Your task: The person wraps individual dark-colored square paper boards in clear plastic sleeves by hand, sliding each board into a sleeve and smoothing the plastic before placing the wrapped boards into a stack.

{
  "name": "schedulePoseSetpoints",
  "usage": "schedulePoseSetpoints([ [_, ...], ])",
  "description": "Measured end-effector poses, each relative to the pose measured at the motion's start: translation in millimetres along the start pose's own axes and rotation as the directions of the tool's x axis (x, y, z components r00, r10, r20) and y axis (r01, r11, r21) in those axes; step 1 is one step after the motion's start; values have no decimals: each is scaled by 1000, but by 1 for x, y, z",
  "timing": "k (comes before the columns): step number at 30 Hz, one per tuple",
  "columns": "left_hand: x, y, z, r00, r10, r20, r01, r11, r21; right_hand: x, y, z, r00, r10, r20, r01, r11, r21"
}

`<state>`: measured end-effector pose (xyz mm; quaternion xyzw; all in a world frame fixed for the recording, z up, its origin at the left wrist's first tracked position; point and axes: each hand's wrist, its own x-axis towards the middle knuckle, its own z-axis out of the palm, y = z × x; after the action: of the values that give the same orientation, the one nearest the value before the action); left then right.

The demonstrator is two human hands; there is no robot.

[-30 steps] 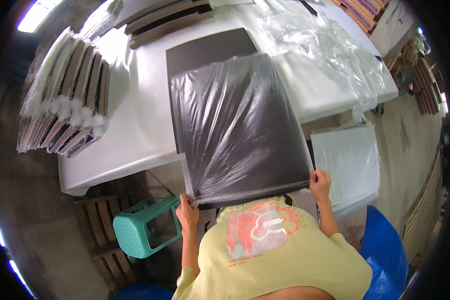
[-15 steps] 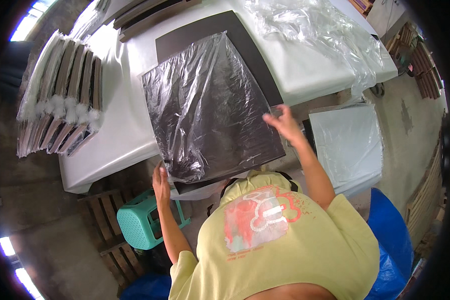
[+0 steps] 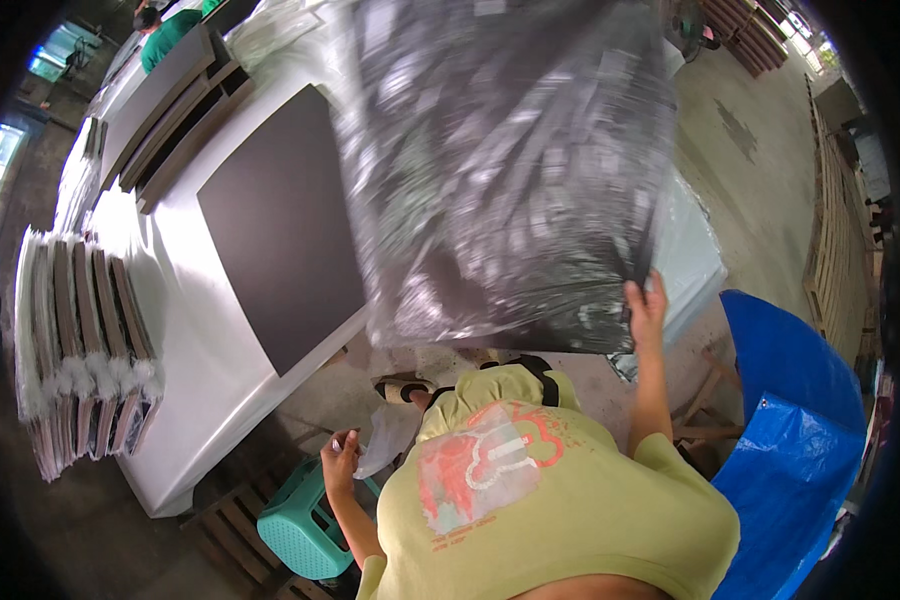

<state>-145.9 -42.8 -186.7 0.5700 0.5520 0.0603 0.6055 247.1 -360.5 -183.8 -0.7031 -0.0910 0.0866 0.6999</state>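
Observation:
My right hand (image 3: 647, 310) grips the lower right edge of a large dark panel (image 3: 510, 190) covered in crinkled clear plastic film. The panel is raised, tilted and blurred by motion. Low on the left, my left hand (image 3: 340, 458) has its fingers curled, apparently on a piece of thin, whitish see-through plastic film (image 3: 385, 442) that hangs beside it. A bare dark board (image 3: 290, 230) lies on the white-covered table (image 3: 195, 400) left of the raised panel. Part of a pale film-wrapped sheet (image 3: 695, 255) shows behind my right hand.
Film-wrapped panels (image 3: 85, 350) stand in a row at the table's left end. Several dark boards (image 3: 175, 110) are stacked farther back, near a person in green (image 3: 170, 38). A green stool (image 3: 305, 525) is at lower left; a blue tarp (image 3: 800, 430) is at right.
The film-covered panel has left the table, moving up and right in my right hand, baring the dark board. My left hand has come off its edge and dropped lower. The view has turned right.

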Motion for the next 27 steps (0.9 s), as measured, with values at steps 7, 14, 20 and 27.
schedulePoseSetpoints([
  [7, 24, 87, 41, 898, 353, 261, -302, 929, -215, -73, 113, -115, 817, 227, -530, -131, 968, 214],
  [14, 37, 150, 75, 752, 512, 415, -415, 857, -305, -43, 240, -175, 661, 403, -633, -450, 888, 94],
  [20, 32, 182, 76, 714, 654, 249, -465, 709, -530, -8, 236, -181, 517, 124, -847, -715, 606, -348],
  [27, 25, 189, 81, 659, 743, 119, -264, 376, -888, 6, 7, 164, 921, -9, 390, 72, 986, -149],
])
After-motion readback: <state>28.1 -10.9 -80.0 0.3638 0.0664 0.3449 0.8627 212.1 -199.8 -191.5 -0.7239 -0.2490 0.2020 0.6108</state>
